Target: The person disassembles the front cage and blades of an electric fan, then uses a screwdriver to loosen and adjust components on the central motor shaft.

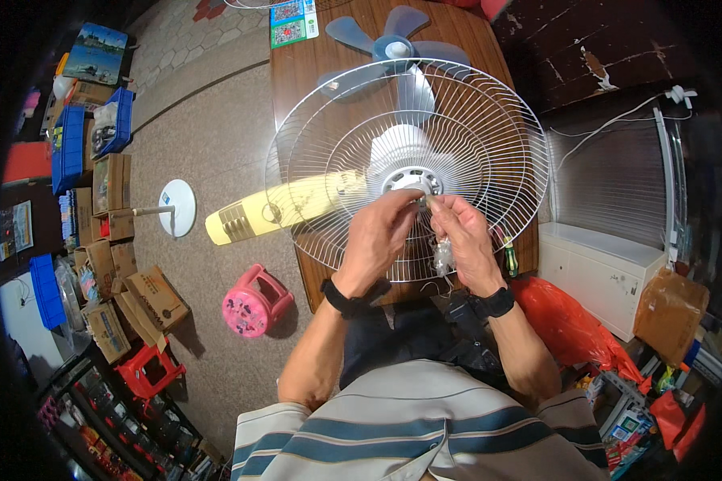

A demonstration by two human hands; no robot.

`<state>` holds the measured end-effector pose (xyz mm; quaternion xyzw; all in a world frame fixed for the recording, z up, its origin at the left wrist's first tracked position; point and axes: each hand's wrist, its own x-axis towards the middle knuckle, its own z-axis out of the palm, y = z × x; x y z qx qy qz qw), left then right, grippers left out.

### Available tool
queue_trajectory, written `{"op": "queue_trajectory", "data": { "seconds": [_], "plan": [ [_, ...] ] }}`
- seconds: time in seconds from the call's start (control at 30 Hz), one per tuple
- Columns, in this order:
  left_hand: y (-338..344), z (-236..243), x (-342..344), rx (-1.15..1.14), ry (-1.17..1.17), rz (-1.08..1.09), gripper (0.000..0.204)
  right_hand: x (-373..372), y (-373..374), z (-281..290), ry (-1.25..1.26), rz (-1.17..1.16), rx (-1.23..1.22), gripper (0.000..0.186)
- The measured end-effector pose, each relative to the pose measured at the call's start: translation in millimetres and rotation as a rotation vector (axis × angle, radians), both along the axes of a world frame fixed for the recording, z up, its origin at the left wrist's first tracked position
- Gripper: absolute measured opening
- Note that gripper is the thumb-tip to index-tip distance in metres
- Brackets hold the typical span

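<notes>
My left hand (381, 232) and my right hand (461, 236) meet at the white hub (409, 178) of a round wire fan guard (503, 144), fingers closed around something small I cannot make out. A small clear plastic bag (444, 258) hangs from my right hand. Beneath the guard lies a pale yellow fan housing (241, 220), reaching past the table's left side. A blue fan blade assembly (413, 24) lies beyond the guard on the wooden table (485, 44). A green-handled screwdriver (510, 260) is just right of my right hand.
Left on the floor stand a pink stool (246, 313), a round white base with a pole (180, 204), cardboard boxes (156, 293), a red stool (140, 373) and blue crates (70, 148). At right are a white cabinet (590, 268), red plastic sheeting (561, 321) and a cable (610, 124).
</notes>
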<state>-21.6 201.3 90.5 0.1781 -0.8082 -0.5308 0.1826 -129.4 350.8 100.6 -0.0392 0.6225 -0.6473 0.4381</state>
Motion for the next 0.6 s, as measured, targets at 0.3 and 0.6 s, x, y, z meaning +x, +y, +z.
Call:
{"op": "queue_trajectory", "data": {
  "seconds": [0.3,0.6],
  "plan": [
    [-25.3,17.3,-24.5,-0.116,-0.133,-0.184,0.015,-1.3,-8.3,7.9,0.097,0.020,0.003,0.025],
    [-17.4,1.2,-2.4,0.099,-0.161,0.029,0.013,0.5,-3.9,6.2,0.115,0.121,0.080,0.027]
  ]
}}
